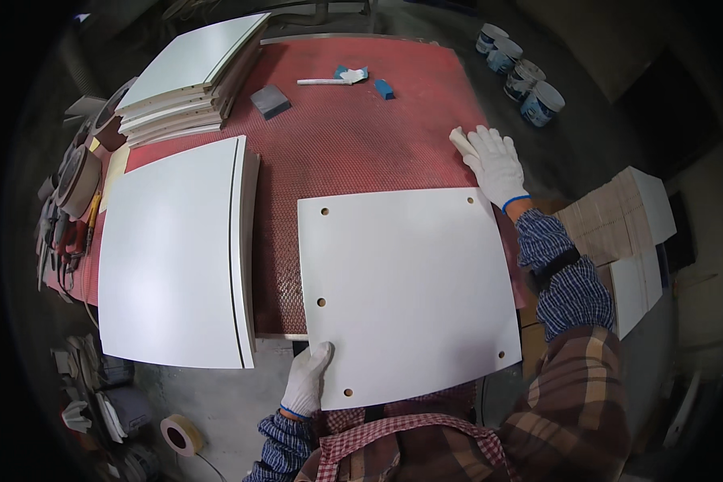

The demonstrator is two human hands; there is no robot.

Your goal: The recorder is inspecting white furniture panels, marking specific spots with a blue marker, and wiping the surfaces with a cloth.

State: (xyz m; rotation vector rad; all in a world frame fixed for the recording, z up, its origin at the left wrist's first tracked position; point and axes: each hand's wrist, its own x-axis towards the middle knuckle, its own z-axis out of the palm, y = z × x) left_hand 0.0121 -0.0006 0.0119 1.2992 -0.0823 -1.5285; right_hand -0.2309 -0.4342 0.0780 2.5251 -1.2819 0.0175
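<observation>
A square white board (410, 289) with several small round holes near its edges lies in front of me, its near part reaching past the red table toward my body. My left hand (306, 381), in a white knit glove, grips the board's near left edge, thumb on top; its fingers underneath are hidden. Beyond the far right corner, my gloved right hand (498, 165) is over the table's right edge with its fingers extended. Against its thumb side it holds a small beige folded piece (461, 142), which looks like cloth or abrasive; the exact kind is unclear.
A stack of white boards (173, 257) stands on the left of the red mesh-covered table (337, 145), another stack (189, 68) behind it. A grey block (271, 102), a blue block (384, 89) and a white stick (321, 81) lie farther back. Tubs (542, 104) stand beyond right.
</observation>
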